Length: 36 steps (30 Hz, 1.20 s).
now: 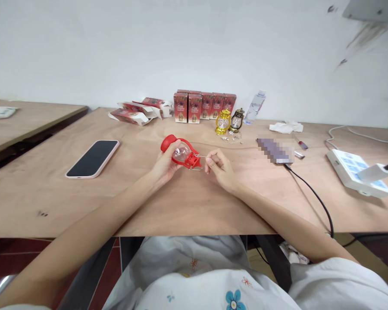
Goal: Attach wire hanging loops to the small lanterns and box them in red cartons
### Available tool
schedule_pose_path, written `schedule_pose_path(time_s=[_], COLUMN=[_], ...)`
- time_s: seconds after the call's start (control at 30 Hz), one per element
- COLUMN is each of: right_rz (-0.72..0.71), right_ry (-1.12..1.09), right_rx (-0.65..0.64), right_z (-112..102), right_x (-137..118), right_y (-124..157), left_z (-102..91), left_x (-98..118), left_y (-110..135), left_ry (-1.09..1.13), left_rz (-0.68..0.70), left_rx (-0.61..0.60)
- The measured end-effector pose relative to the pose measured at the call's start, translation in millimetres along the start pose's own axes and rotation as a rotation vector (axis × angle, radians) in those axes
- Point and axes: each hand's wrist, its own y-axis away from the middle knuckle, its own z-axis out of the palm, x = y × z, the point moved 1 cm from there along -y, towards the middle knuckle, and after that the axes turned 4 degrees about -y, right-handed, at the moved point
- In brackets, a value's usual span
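Observation:
My left hand [168,164] is closed around a small red lantern [182,152] with a clear globe, tilted on its side so its top points right. Between the thumb and fingers of my right hand [220,168] is the end of a thin wire handle [200,156], which reaches to the lantern's top. Another stretch of wire shows along the lantern's lower side. Beyond my hands stand a gold lantern [223,122] and a dark bronze lantern [237,120]. Small pale bits [232,137] lie in front of them.
Red printed boxes [194,109] stand by the wall, with opened boxes [132,115] to their left. A phone [93,159] lies left. At right are a water bottle [256,106], a tissue [286,127], a small screwdriver [301,144], a cabled phone [274,150] and a power strip [358,172].

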Motion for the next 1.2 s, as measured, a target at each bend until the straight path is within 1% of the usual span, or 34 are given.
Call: schedule_pose_path(time_s=[0.37,0.57,0.8,1.03,1.1,1.2], right_rz=[0.071,0.092,0.09,0.105,0.111,0.136], right_ry=[0.007,0.021,0.035,-0.004,-0.02,-0.036], right_rx=[-0.007,-0.006,-0.019,-0.029,-0.021,0.022], right_z=[-3.5,-4.1,-4.9,-4.2,-4.3,-5.5], right_x=[7.0,4.7,2.5,3.3,5.0,9.6], right_y=[-3.3,-6.8,-7.5,-7.0,-7.7,-9.7], left_z=[0.5,1.0,1.5,0.3,0.2,-1.7], left_x=[-0.1,-0.6,-0.9,-0.2,0.3,0.3], left_y=[2.9,2.5,2.4,0.7,0.5,-2.1], left_ry=[-0.028,-0.013,-0.008,-0.016,-0.023,-0.018], left_rz=[0.001,0.016,0.012,0.005,0.008,0.03], left_rx=[-0.036,-0.011,-0.033,-0.13,-0.123,-0.058])
